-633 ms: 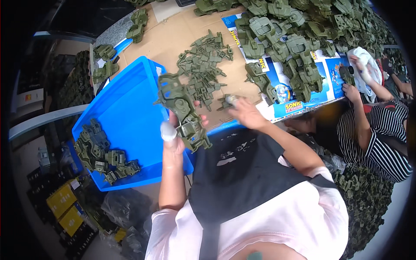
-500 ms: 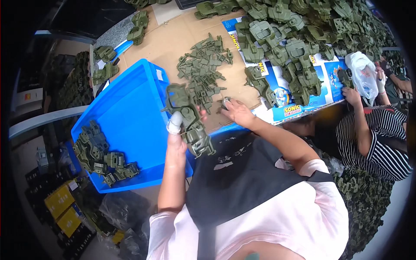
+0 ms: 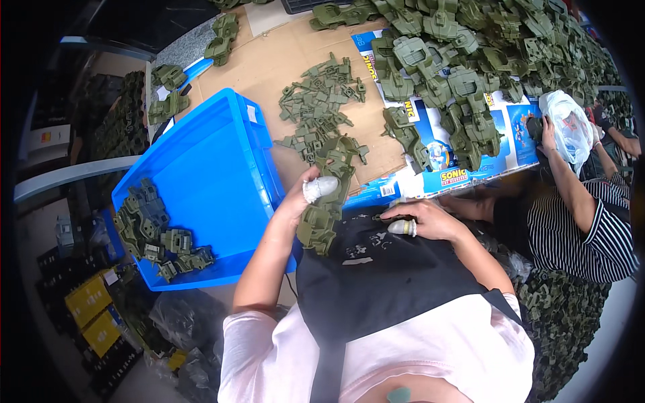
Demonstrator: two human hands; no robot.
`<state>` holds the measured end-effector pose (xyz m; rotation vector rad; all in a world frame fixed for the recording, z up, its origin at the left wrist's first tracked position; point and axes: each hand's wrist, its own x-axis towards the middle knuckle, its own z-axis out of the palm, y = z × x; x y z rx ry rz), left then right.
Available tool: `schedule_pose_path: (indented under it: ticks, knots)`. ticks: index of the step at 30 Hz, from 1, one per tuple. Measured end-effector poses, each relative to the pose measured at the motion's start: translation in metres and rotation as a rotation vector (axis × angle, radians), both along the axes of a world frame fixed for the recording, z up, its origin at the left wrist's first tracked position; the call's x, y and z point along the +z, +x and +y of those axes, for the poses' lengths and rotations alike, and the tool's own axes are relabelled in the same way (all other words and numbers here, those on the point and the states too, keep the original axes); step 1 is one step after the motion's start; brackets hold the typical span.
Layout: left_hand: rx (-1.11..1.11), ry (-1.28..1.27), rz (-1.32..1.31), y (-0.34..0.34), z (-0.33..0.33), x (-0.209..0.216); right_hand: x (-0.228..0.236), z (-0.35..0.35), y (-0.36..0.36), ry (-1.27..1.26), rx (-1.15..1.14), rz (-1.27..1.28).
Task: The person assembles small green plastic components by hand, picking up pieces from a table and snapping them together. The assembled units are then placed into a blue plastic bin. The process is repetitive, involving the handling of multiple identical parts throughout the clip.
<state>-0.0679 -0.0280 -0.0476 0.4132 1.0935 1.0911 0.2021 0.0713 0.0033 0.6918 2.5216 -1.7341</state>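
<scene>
The fingers of the left hand are clamped on a green vehicle body, its white-covered thumb laid across the middle; the body hangs tilted over the near table edge, its lower end above the black apron. With one hand on so long and uneven a piece, it could swivel or slip if pushed off-centre, and the smooth-looking thumb cover may dull the feel of the grip. The forefinger and thumb of the right hand look pinched together on a small green part, mostly hidden; how firmly, I cannot tell. Held over the apron, it could drop into the lap or to the floor if that pinch loosens. Just beyond the body lies a heap of small parts, which its upper end could scatter on a careless swing. Left of the hands, the blue tub has a high wall that the left wrist could knock.
</scene>
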Motion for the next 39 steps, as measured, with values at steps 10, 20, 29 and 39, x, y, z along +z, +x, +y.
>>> schedule_pose_path:
  ticks: [10, 20, 29, 39]
  knots:
    - [-0.214, 0.051, -0.002, 0.028, 0.007, 0.037, 0.016, 0.014, -0.035, 0.599, -0.06, 0.0]
    - [-0.302, 0.06, 0.112, 0.04, 0.007, 0.038, -0.001, 0.016, -0.032, 0.496, -0.006, 0.039]
    - [-0.257, 0.021, 0.134, 0.042, 0.006, 0.039, -0.001, 0.019, -0.04, 0.461, 0.081, 0.041]
    - [0.21, -0.309, -0.01, 0.008, -0.002, -0.004, -0.011, 0.062, -0.052, -0.141, -0.051, 0.119]
